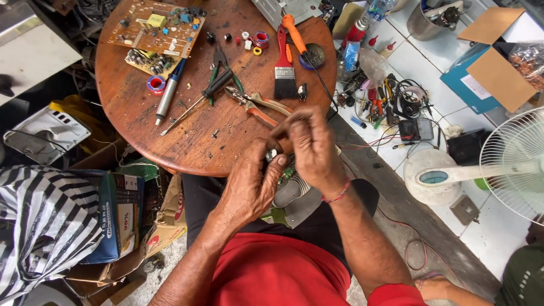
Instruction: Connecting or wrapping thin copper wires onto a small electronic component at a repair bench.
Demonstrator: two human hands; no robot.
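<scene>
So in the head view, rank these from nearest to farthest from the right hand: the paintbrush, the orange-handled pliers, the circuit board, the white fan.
From the right hand:
1. Orange-handled pliers, on the table just beyond the hands.
2. Paintbrush, farther up the table.
3. Circuit board at the table's far-left edge and white fan on the right: too close to call.

The round table (170,136) before me is worn reddish wood, matt and scuffed, strewn with grit. On it, the brush (284,62) has a glossy red handle and dark bristles; beside it the pliers (258,105) show dull metal with orange grips. Left of the table lies striped glossy plastic sheeting (45,221).
</scene>
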